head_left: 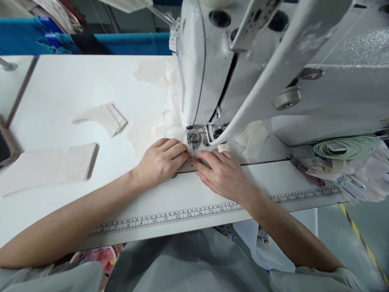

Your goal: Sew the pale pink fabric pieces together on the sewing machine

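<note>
Here we are at the sewing machine (194, 73), and by our reading the work is under way but unfinished: what seems a narrow pale strip (192, 150) sits right at the presser foot (193, 138), just on its six o'clock side, and we can make out no completed seam. Taking that foot as the centre of our dial, a small folded piece (101, 117) lies on the counter (69, 85) toward nine o'clock, and a larger folded piece (51, 166) rests farther out, just below nine; whether either is sewn or waiting, we cannot tell, so how much is left stays open to us. Now to the hands, and they are close in! The left hand (164, 162) comes in from eight o'clock, knuckles up, fingers curled together, and its tips look pinched on the strip, though the grip is partly hidden from us. The right hand (220, 170) arrives from between four and five o'clock, lying low, fingers half bent and thumb forward, its tips meeting the same spot; pressing or pinching, we cannot say. Both forearms slant inward across the printed ruler (179, 215), wrists low over the counter edge, and we see the fingertips almost touching each other. Out at three o'clock, well apart from them, sits a pale green coil (349, 147).
</note>
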Available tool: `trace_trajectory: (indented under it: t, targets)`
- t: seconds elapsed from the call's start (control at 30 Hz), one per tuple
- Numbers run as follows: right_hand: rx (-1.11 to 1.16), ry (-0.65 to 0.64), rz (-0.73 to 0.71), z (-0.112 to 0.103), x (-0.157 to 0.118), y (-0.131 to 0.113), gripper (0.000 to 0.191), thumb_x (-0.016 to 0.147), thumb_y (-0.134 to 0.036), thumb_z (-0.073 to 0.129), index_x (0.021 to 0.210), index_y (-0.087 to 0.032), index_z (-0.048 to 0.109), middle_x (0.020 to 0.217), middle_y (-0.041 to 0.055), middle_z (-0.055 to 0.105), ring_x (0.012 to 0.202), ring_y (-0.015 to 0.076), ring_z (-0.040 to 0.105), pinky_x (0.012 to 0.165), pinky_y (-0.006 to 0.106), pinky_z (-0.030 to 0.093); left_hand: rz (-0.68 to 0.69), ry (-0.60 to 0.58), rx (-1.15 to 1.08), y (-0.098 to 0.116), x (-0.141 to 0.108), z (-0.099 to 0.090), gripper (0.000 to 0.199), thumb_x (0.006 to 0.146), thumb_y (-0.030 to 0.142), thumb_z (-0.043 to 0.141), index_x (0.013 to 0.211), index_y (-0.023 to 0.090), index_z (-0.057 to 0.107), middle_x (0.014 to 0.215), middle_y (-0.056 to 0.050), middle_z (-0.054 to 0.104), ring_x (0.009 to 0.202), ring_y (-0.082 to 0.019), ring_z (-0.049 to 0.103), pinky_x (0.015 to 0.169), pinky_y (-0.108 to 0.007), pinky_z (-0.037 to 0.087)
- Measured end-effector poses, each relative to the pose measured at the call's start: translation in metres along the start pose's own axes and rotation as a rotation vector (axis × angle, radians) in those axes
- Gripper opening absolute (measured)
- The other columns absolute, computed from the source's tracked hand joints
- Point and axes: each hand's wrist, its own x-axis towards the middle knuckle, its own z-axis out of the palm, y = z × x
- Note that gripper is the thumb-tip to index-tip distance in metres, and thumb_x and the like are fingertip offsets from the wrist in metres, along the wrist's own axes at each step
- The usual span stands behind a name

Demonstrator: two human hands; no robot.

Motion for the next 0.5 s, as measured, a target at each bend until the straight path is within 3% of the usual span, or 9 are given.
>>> trace_trajectory:
  t: [0.5]
  targets:
    - [0.046, 0.076, -0.033, 0.0003, -0.0033, 0.0019, 0.018, 0.094, -0.017, 0.052, 0.103, -0.015, 0.068, 0.097, 0.0056, 0.068, 0.087, 0.0182, 0.056, 0.082, 0.033, 0.038, 0.001, 0.028, 0.0, 0.0051, 0.0014, 0.0002, 0.007, 0.09, 0.012, 0.06, 0.087, 0.013, 0.067, 0.088, -0.003, 0.072, 0.073, -0.016, 0.061, 0.061, -0.029, 0.049]
